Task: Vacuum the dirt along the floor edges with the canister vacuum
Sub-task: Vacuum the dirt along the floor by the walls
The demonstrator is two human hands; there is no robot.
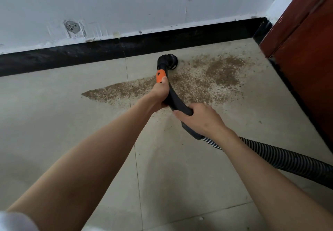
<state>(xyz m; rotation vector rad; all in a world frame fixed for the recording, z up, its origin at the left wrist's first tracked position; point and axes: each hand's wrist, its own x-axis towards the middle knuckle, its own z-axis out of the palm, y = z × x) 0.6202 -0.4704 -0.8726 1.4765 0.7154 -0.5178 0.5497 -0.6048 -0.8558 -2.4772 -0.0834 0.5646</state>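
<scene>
Near the floor's far edge, the brush nozzle [170,61] is touching dirt [207,79] spreading rightward; left hand [160,93] and right hand [200,118] are gripping the wand [175,99].

We look down on a floor [54,122] of pale beige tiles with thin grout lines. A black baseboard [90,54] runs along the foot of a white wall [144,1], whose paint is scuffed and bears a grey patched spot [72,26]. At the right stands a reddish-brown wooden door [306,50]. The light is soft and even.
</scene>
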